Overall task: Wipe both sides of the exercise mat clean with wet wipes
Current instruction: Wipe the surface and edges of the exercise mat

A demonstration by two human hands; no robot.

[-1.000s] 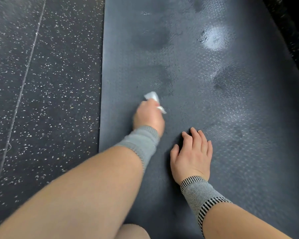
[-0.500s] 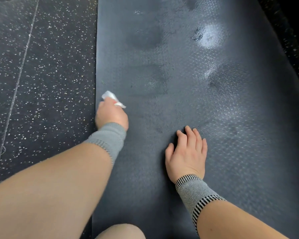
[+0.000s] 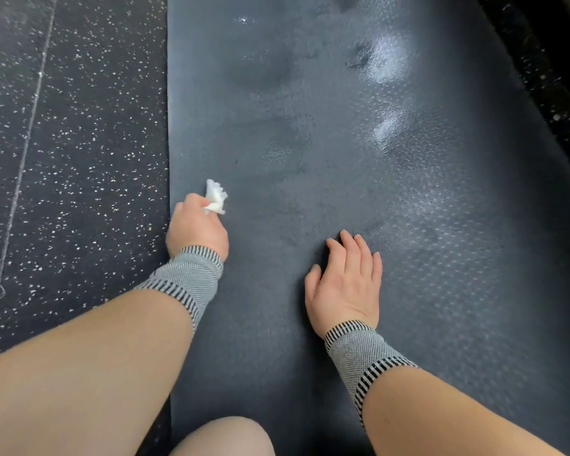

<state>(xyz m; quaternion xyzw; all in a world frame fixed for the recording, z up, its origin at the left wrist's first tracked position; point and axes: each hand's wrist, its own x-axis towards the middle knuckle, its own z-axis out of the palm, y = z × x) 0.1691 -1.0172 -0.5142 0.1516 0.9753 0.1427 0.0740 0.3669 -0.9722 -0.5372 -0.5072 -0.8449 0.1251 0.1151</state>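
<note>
A dark grey textured exercise mat (image 3: 326, 143) lies flat on the floor and runs away from me. Damp, shiny patches show on its far right part. My left hand (image 3: 196, 227) grips a crumpled white wet wipe (image 3: 215, 200) and presses it on the mat right at the mat's left edge. My right hand (image 3: 346, 281) rests flat on the mat's middle, fingers straight and together. Both wrists wear grey knitted bands with black stripes.
Black speckled rubber flooring (image 3: 69, 143) with a seam line lies left of the mat. A dark strip of floor (image 3: 547, 77) borders the mat's right edge. My knee (image 3: 222, 437) shows at the bottom centre.
My left hand has swept the wipe from the mat's middle leftward to its left edge, then drawn slightly nearer. My right hand has stayed planted.
</note>
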